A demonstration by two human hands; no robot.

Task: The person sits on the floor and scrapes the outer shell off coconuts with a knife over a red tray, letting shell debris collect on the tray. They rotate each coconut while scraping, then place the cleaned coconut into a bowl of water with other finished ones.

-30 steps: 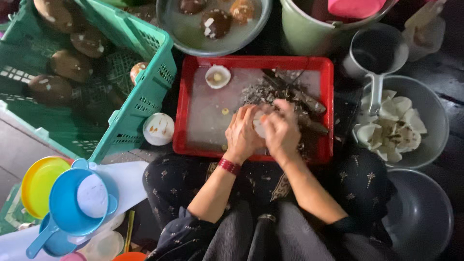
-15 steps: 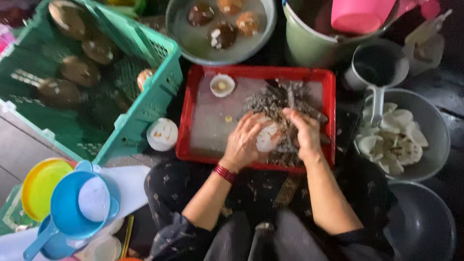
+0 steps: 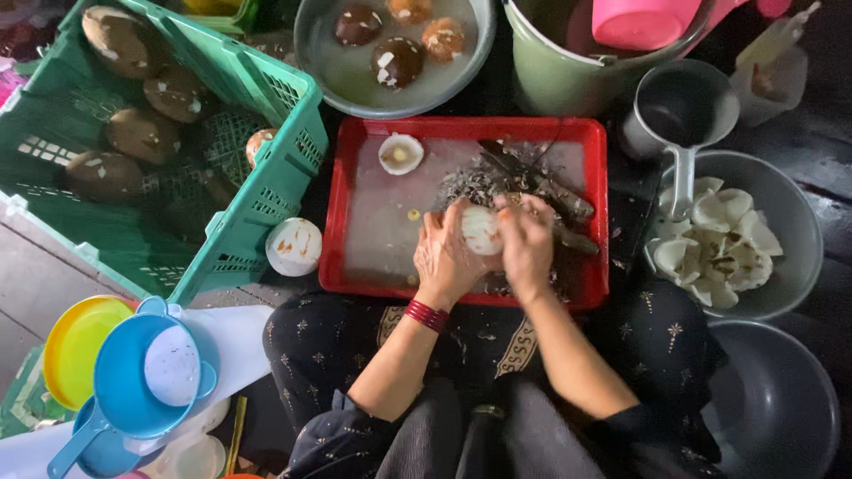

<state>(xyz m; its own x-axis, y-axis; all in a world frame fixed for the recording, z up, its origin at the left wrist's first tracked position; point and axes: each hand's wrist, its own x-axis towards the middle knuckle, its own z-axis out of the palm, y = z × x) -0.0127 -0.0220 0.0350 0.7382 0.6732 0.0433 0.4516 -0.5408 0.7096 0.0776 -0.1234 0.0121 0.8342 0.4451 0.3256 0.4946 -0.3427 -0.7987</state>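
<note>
Both of my hands close around a peeled white coconut piece [image 3: 482, 230] held over a red tray [image 3: 364, 253]. My left hand [image 3: 446, 253], with red bangles at the wrist, cups it from the left. My right hand [image 3: 528, 244] grips it from the right. Behind the hands lies a heap of grey-brown shavings [image 3: 484, 182] and a dark knife-like tool [image 3: 541, 191]. A white coconut half [image 3: 400, 153] rests in the tray's far left corner.
A green crate [image 3: 257, 204] with brown coconuts stands at left, a round white piece [image 3: 294, 247] beside it. A grey basin [image 3: 395, 98] with coconuts sits behind. A metal bowl [image 3: 790, 222] of white pieces and a scoop [image 3: 683, 106] are right. Blue and yellow plastic bowls [image 3: 120, 372] sit lower left.
My right hand drew apart from the white piece toward the shavings half a second ago, and has come back onto it. The view has shifted slightly.
</note>
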